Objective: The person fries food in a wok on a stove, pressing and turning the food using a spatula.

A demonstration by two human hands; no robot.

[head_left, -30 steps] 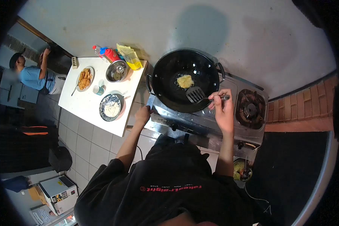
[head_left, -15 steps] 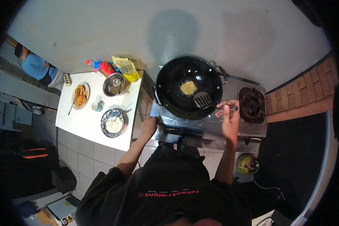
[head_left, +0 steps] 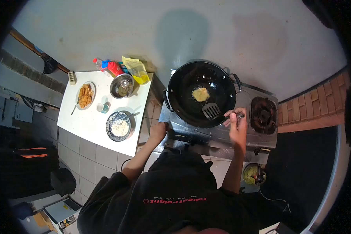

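Fritters (head_left: 85, 96) lay browned at frame left — one pale piece (head_left: 201, 94) in the central wok (head_left: 183, 106), batter (head_left: 120, 128) unused; right hand (head_left: 238, 127) gripped slotted spatula (head_left: 211, 110), left hand (head_left: 158, 132) unclear.

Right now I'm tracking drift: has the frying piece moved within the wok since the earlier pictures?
No; judged against the wok, the frying piece stays near its middle, with no clear drift.

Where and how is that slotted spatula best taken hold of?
Probably by the handle, from the person's right: the slotted spatula has its broad, slotted head over the wok, while its slim handle reaches out past the rim on the right, where the right hand grips it.
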